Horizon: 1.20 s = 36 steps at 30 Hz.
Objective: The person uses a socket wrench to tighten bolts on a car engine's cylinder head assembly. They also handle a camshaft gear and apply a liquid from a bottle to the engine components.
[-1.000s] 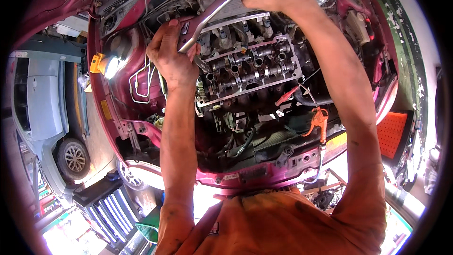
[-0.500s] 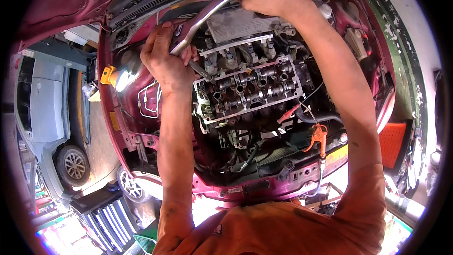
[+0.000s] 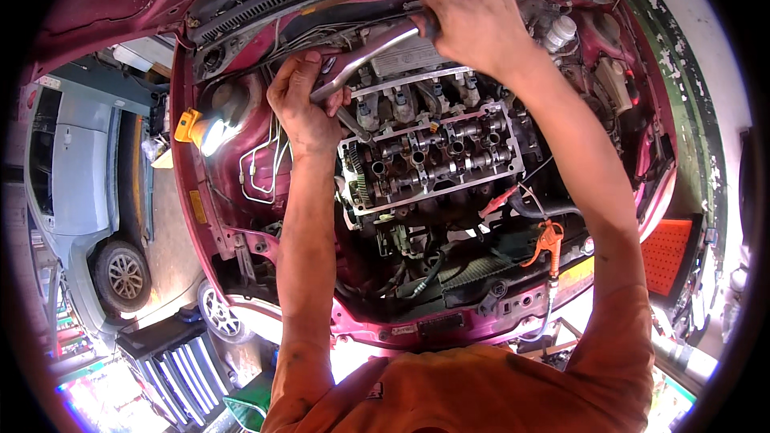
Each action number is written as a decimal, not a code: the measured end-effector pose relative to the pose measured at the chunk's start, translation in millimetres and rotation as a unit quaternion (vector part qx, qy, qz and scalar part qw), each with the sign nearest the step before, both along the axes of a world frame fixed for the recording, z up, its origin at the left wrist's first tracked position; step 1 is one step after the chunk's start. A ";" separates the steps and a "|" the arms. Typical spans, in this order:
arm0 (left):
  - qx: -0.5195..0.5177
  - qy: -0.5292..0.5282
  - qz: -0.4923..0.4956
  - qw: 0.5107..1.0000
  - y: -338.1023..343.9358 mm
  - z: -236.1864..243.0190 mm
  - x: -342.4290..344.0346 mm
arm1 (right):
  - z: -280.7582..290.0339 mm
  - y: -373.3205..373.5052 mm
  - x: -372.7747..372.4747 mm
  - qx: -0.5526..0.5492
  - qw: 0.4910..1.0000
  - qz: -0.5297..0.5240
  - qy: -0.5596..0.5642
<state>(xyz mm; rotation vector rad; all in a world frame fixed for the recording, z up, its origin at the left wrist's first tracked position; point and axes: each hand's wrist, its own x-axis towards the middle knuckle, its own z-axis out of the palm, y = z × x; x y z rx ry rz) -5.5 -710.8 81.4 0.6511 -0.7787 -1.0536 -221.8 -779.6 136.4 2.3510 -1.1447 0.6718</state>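
Observation:
My right hand [image 3: 481, 32] is closed round the dark grip of a long socket wrench [image 3: 370, 56] with a bent silver handle. At the wrench's head, my left hand [image 3: 306, 104] is closed with its thumb on top; the fingers partly hide the head. From beneath that hand a steel extension bar [image 3: 351, 122] slants down to the back left corner of the cylinder head [image 3: 437, 152]. Its lower end is hard to make out among the parts. The cylinder head lies uncovered, showing camshafts and a toothed gear [image 3: 358, 175] at its left end.
An orange air blow gun [image 3: 548, 247] with a hose hangs at the front right of the engine bay. A lit yellow work lamp [image 3: 192, 130] sits on the left fender. The raised hood [image 3: 120, 0] is at upper left. A light-blue vehicle [image 3: 72, 168] stands farther left.
The wrench handle has swung toward me and to the right with my right hand. My left hand stays at the wrench's head, and the whole view has shifted slightly.

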 end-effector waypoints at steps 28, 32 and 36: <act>0.031 0.004 0.107 0.994 8.2 -18.8 -22.0 | 24.4 -5.9 3.9 0.152 0.985 -0.051 0.062; 0.018 0.039 0.064 0.997 9.8 -15.6 -18.8 | 26.8 -3.9 6.3 0.156 0.984 -0.053 0.069; 0.042 0.017 0.076 0.996 9.6 -14.3 -17.7 | 19.2 -3.8 3.9 0.105 0.993 -0.038 0.051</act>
